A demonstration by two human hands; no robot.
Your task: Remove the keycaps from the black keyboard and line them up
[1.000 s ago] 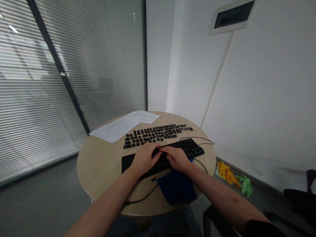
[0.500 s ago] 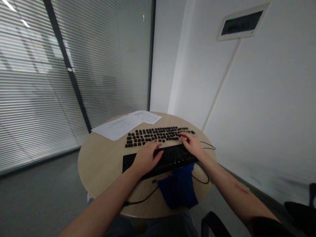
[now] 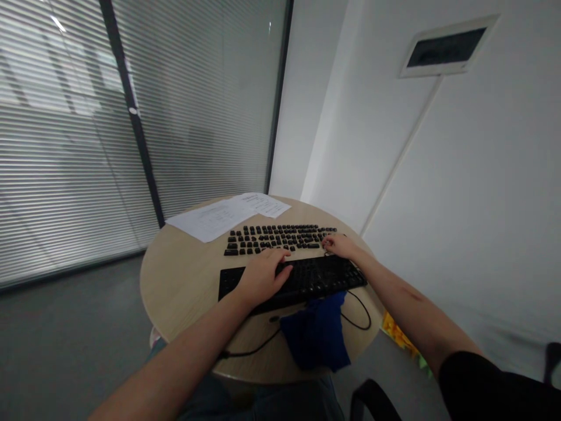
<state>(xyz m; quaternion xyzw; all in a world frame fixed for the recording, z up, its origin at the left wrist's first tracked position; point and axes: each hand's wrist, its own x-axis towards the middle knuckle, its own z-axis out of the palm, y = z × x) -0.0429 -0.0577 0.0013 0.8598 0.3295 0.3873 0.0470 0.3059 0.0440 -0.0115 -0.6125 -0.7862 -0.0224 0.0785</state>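
A black keyboard base (image 3: 315, 277) lies across the round table. Beyond it, loose black keycaps (image 3: 284, 235) are laid out in rows on the wood. My left hand (image 3: 265, 273) rests over the left half of the base, its thumb and fingers apart and nothing between them. At the right end of the keycap rows is my right hand (image 3: 338, 244), its fingers curled down at the keycaps; whatever is under the fingertips is too small to make out. A blue cloth (image 3: 318, 333) lies in front of the base, hanging at the table's near edge.
Printed papers (image 3: 214, 218) lie at the far left of the round table (image 3: 170, 280). A black cable (image 3: 254, 353) runs near the front edge, and another loops right of the cloth. A chair armrest (image 3: 372, 397) stands below. Yellow material is on the floor at right.
My right hand has drawn its fingers in and shifted slightly at the right end of the keycaps. My left hand stays nearly in place. The view has turned slightly.
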